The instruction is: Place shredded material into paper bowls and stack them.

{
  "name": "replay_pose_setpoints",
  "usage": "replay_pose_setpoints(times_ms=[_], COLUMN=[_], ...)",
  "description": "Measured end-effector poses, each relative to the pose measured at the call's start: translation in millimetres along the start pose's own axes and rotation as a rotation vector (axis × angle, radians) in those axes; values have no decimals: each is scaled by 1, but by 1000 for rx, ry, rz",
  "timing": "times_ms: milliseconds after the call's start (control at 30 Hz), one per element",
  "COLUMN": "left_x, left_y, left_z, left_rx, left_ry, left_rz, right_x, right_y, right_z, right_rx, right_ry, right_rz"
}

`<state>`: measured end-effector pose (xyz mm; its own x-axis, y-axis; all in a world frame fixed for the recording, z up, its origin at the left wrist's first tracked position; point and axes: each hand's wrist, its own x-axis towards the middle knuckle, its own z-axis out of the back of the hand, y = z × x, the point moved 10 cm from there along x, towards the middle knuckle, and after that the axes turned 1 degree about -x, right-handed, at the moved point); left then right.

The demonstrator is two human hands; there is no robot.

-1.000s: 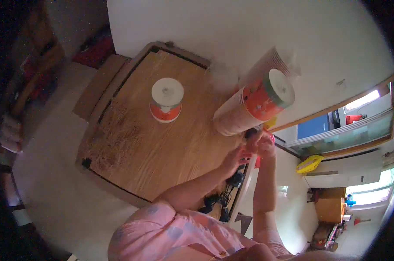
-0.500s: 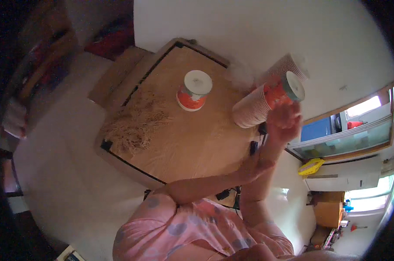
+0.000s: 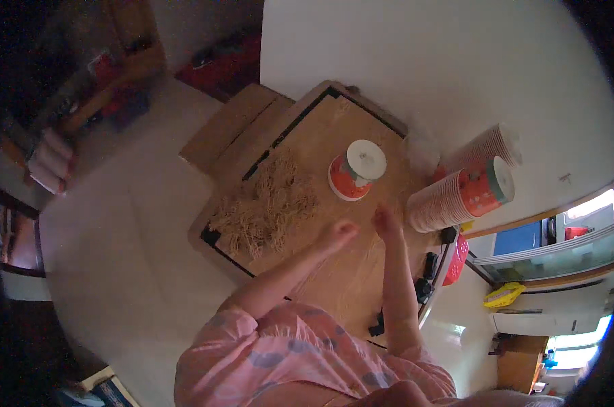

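Note:
My left hand (image 3: 339,235) and right hand (image 3: 387,222) are over the near middle of a brown tabletop (image 3: 334,275), a small gap between them. Both have curled fingers; any thin thing inside is too small to make out. Just beyond them a red paper cup (image 3: 351,182) with a teal band stands upside down, its white base (image 3: 367,160) up. Right of my right hand rises a tall stack of similar upturned cups (image 3: 437,205). A tangled heap of tan shredded strands (image 3: 266,207) lies left of my left hand.
Behind the tall stack is another cup stack (image 3: 486,146), partly in clear plastic. Small black objects (image 3: 425,278) and a red perforated item (image 3: 457,260) sit at the table's right edge. A cardboard piece (image 3: 229,129) adjoins the far left side. A white wall stands behind.
My right hand has left the tall cup stack and come left over the table. My left hand has moved forward from near my right forearm. The view has shifted.

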<state>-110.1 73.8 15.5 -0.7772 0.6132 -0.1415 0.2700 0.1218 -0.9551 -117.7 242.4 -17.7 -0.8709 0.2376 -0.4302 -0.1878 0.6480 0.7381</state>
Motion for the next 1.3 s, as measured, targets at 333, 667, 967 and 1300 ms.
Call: replay_pose_setpoints(times_ms=[333,667,967,1300], left_x=[162,241,219,234], left_y=[33,81,90,110], left_z=[147,133,164,178], left_rx=[233,456,548,511], left_ry=[-447,-381,-452,-542], left_rz=[-35,-78,339,99], right_x=[74,157,126,113], right_y=[-13,-34,-14,4], right_z=[78,158,80,88], right_rx=[-199,-68,-203,-580], right_ry=[-269,-176,-345,-363], right_rz=[82,-16,-53,-99])
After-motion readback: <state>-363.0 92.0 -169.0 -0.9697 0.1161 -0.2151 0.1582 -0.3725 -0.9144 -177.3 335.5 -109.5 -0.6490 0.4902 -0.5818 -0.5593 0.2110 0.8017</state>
